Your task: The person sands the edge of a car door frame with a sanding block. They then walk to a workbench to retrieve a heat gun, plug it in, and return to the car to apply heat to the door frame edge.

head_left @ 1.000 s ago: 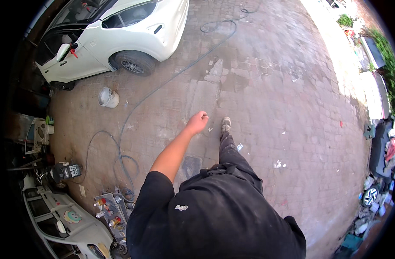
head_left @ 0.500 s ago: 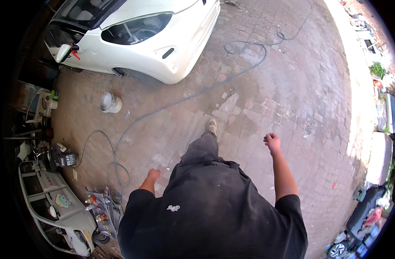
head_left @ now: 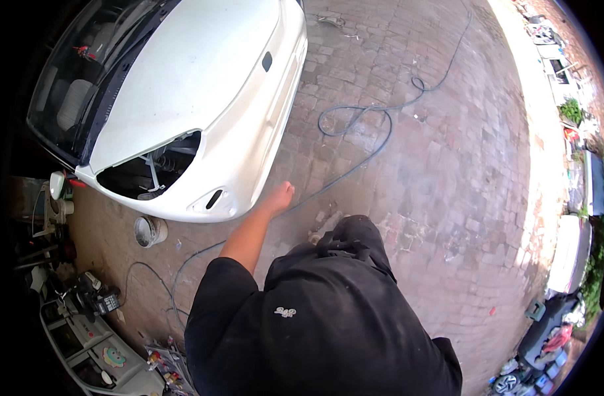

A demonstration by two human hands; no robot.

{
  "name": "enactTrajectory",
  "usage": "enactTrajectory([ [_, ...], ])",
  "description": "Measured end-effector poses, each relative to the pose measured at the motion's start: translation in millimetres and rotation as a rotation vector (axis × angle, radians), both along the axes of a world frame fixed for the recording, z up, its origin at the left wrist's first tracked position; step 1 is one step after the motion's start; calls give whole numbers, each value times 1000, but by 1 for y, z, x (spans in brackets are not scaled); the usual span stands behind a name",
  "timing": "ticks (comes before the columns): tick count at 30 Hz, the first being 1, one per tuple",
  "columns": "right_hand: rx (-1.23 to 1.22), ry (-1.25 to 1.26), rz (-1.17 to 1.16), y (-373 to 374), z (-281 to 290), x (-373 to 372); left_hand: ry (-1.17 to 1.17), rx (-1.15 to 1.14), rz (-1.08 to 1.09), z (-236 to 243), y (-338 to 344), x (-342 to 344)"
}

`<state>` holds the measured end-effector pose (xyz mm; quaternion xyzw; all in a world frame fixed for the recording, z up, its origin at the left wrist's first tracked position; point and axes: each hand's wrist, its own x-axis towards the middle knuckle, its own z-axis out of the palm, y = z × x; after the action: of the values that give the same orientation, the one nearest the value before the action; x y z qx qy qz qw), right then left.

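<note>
My left hand (head_left: 282, 197) reaches forward at mid-height, fingers curled into a loose fist with nothing showing in it. In the picture it lies just right of the front bumper of a white car (head_left: 239, 152); I cannot tell how wide the gap is. The car's headlight opening (head_left: 160, 165) has no lamp, and metal parts show inside. My right hand is out of sight; only its black sleeve shows beside my body. A dark hose (head_left: 341, 177) runs across the floor past my left hand.
Brick paving (head_left: 447, 178) spreads ahead and to the right. A white bucket (head_left: 150, 232) stands below the car's front corner. Another vehicle (head_left: 107, 360) is at the lower left, near a dark machine (head_left: 97, 297). Car parts and clutter (head_left: 546, 343) line the right side.
I have walked forward, and the white car looks larger and nearer. My left arm has swung forward, while my right hand has dropped out of view.
</note>
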<state>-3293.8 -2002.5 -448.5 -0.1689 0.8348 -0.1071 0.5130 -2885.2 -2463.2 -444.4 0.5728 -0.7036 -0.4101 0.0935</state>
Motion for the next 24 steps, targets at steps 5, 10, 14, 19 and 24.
enactTrajectory([
  [5,128,-131,-151,-138,-33,-62,-93,-80,-23,54,-200,-104],
  [10,88,-239,-203,-373,-68,-180,-309,218,-111,20,-246,-112],
  [14,-246,-94,-237,-645,-25,-286,-271,371,-235,41,-278,-117],
  [19,-594,-111,-268,-927,53,-379,-242,567,375,-46,-328,-94],
  [24,-484,-69,-256,-1046,56,-397,-481,240,-283,-47,-556,-188],
])
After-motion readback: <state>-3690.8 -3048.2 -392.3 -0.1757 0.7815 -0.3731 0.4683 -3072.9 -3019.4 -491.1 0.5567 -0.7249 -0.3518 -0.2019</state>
